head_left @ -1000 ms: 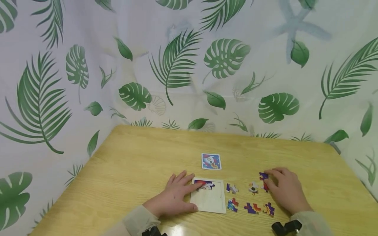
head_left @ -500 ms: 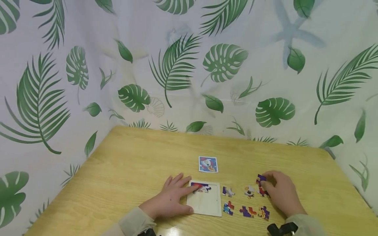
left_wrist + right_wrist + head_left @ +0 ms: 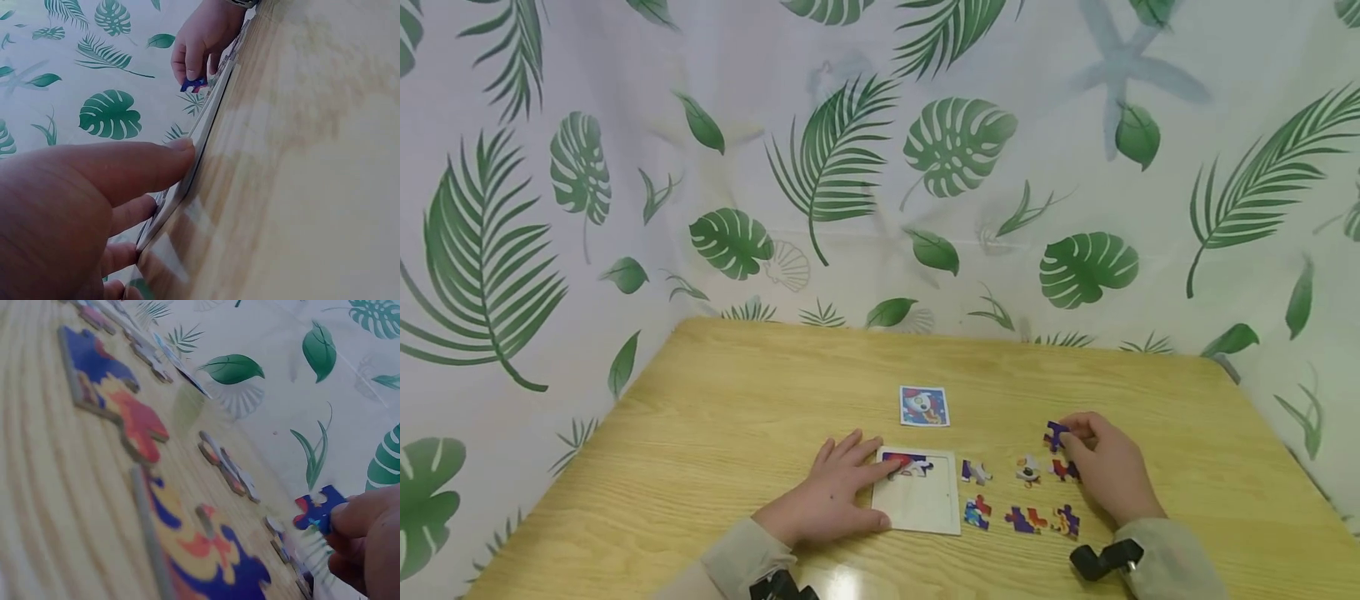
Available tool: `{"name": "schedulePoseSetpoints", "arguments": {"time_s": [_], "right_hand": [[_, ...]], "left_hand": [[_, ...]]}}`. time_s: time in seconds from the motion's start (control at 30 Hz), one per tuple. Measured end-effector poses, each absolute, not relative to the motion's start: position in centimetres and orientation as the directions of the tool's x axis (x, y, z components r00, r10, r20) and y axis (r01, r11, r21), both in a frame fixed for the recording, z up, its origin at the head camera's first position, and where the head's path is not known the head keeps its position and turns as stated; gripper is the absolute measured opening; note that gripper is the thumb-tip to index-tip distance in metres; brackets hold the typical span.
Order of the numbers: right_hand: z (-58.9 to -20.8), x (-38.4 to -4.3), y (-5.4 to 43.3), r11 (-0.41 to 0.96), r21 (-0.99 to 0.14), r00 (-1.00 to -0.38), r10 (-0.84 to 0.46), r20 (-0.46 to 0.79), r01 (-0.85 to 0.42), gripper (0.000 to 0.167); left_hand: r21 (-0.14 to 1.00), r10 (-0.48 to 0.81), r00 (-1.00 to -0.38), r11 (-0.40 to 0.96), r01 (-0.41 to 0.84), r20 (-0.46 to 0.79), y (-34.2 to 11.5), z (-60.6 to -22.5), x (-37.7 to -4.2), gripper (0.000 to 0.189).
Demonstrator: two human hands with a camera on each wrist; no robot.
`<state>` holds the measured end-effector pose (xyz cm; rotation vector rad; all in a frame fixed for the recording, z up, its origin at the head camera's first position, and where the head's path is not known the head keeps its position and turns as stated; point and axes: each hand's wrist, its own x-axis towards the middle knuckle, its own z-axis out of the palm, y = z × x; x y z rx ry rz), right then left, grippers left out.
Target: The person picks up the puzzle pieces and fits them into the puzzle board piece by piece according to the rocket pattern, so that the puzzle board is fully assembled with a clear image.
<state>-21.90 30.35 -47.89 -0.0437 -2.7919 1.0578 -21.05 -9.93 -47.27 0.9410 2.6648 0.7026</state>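
My right hand point(image 3: 1108, 467) pinches a dark blue jigsaw piece point(image 3: 1054, 435) between thumb and fingertips. The right wrist view shows the same piece point(image 3: 319, 509) raised off the table, with a touch of red at one side. My left hand point(image 3: 833, 496) lies spread at the left of the square puzzle tray point(image 3: 917, 512). Its index finger rests on joined pieces point(image 3: 920, 468) along the tray's top edge, partly covering them. The left thumb point(image 3: 150, 162) touches the tray's near left side. Below my right fingertips lies a red and purple piece point(image 3: 1063, 470).
Several loose pieces lie right of the tray, among them a white one point(image 3: 976, 472), a dog-face piece point(image 3: 1027, 471), a blue and red one point(image 3: 977, 512) and a purple and orange one point(image 3: 1026, 519). A picture card point(image 3: 924, 406) lies behind the tray.
My right hand has taken up the dark blue piece from above the red and purple one and moved it slightly left. My left hand stays on the tray.
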Motion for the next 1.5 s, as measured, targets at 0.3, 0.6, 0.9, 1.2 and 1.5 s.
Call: {"name": "schedulePoseSetpoints", "arguments": {"time_s": [0.3, 0.6, 0.9, 1.2, 1.5], "right_hand": [[-47.2, -21.1, 25.8, 0.725, -0.678, -0.986, -0.004, 0.167, -0.118, 0.040], [-47.4, -20.6, 19.5, 0.697, -0.690, -0.980, -0.107, 0.170, -0.196, 0.020], [-47.4, -21.0, 16.6, 0.715, -0.636, -0.957, -0.219, 0.192, -0.291, 0.020], [-47.9, -21.2, 17.2, 0.790, -0.460, -0.906, -0.277, 0.320, -0.404, 0.017], [-47.9, -21.2, 17.2, 0.833, -0.361, -0.894, -0.307, 0.326, -0.418, 0.016]], "left_hand": [[0.504, 0.623, -0.779, 0.696, 0.511, -0.072, -10.2, -47.4, -21.0, 0.079], [0.492, 0.628, -0.774, 0.700, 0.517, -0.081, -10.3, -47.6, -20.8, 0.079], [0.483, 0.638, -0.765, 0.699, 0.527, -0.089, -10.4, -47.2, -21.2, 0.079], [0.489, 0.647, -0.758, 0.689, 0.535, -0.083, -10.4, -47.2, -21.2, 0.078], [0.471, 0.643, -0.762, 0.699, 0.539, -0.082, -10.4, -47.0, -21.3, 0.078]]}}
